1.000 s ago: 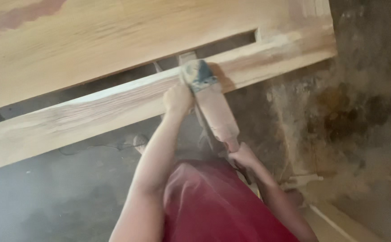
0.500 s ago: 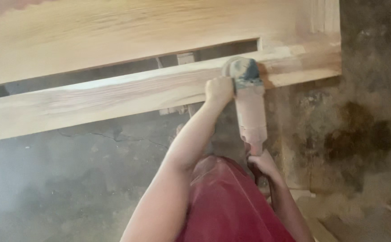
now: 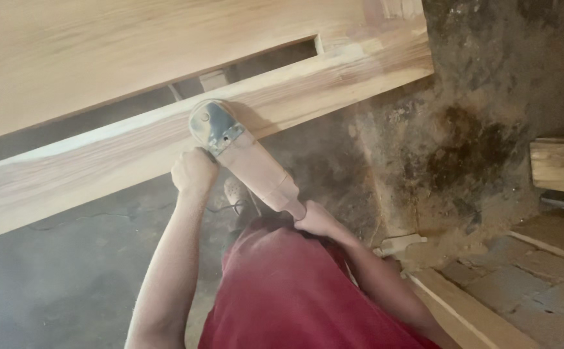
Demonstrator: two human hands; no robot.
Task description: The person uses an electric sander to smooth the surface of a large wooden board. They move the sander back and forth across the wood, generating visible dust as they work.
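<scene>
I hold a dust-coated angle grinder (image 3: 249, 161) with both hands. My left hand (image 3: 193, 172) grips its side handle just below the grey head (image 3: 212, 124). Around the rear end of the tool's body closes my right hand (image 3: 317, 222). The grinder's head presses against a long pale wooden rail (image 3: 333, 81) of a large wooden frame. A wide wooden panel (image 3: 133, 45) lies above the rail, with a dark slot (image 3: 256, 64) between them. My red shirt (image 3: 295, 297) fills the bottom middle.
Dusty concrete floor (image 3: 55, 278) lies under the frame at the left. Sawdust piles (image 3: 450, 239) spread at the right. A wooden block (image 3: 561, 165) sits at the right edge, and thin wooden strips (image 3: 469, 310) lie at the bottom right.
The grinder and both hands have slid along the rail, first to the right and then back to the left. The view has shifted with them.
</scene>
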